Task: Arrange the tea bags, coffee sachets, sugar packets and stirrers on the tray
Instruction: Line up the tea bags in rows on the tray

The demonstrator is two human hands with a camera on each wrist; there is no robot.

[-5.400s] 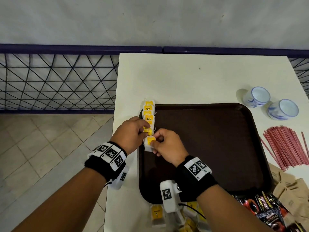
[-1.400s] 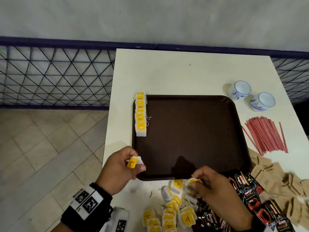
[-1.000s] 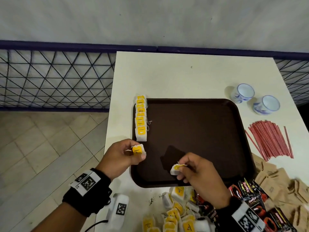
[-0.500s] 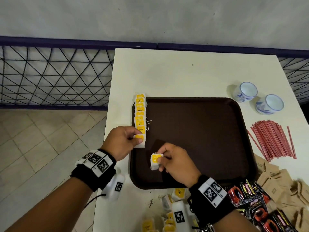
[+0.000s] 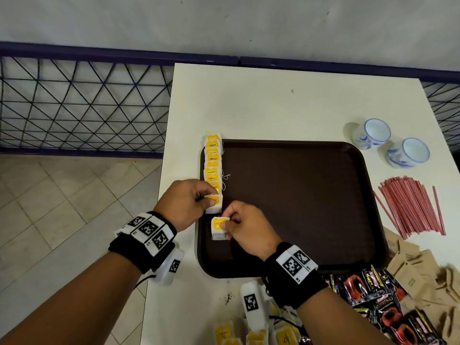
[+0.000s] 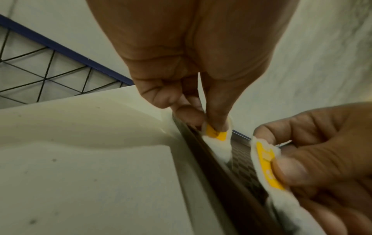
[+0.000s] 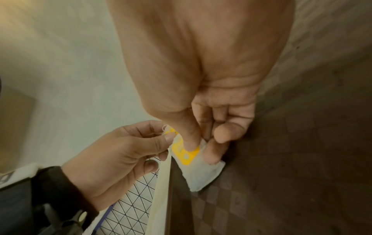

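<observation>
The left hand (image 5: pixel 185 204) and the right hand (image 5: pixel 249 231) each pinched a soft, square white tea bag (image 5: pixel 218 229) on the smooth brown tray (image 5: pixel 298 207).

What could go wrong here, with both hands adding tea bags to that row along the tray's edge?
The row of tea bags sits on the tray's left rim, so a nudge from the left hand might tip some onto the table. Loose strings could snag as the right hand lowers its tea bag.

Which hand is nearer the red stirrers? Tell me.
Right. The right hand is over the tray, with bare tray between it and the red stirrers; the left hand is at the tray's far-left rim.
</observation>
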